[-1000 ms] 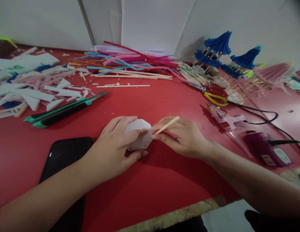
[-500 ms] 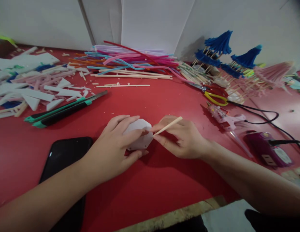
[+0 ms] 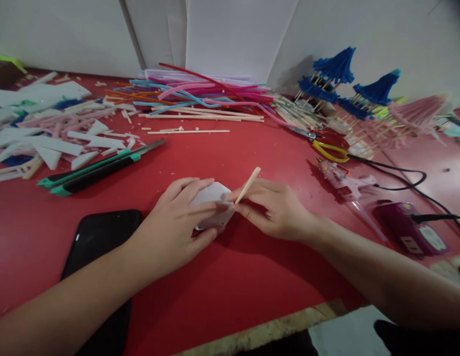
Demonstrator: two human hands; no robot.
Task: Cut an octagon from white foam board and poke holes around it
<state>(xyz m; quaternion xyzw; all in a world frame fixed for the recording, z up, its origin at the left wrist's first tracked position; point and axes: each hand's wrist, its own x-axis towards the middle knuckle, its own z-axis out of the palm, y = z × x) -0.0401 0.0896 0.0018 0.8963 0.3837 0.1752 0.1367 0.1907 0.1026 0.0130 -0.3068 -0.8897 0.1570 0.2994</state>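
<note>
A small white many-sided piece [image 3: 218, 192] lies over the red table, with small dark dots near its lower edge. My left hand [image 3: 181, 217] holds it, fingers across its top and thumb at the lower side. My right hand [image 3: 270, 205] pinches a short pale wooden stick [image 3: 248, 184] between thumb and fingers. The stick's lower end is at the white piece's right edge; its upper end tilts up and right. Whether the tip enters the piece is too small to tell.
Left: cutter knife [image 3: 100, 170], white scraps [image 3: 54, 143], and phone [image 3: 100, 242] under my left forearm. Behind: coloured pipe cleaners [image 3: 200, 89] and long sticks [image 3: 207, 114]. Right: scissors [image 3: 331, 151], glue gun [image 3: 343, 180], purple power block [image 3: 409, 227], blue umbrella-like models [image 3: 335, 66].
The stick has swung more upright, its upper end moving left. My right hand has shifted slightly left and up. My left hand stays nearly in place on the white piece.
</note>
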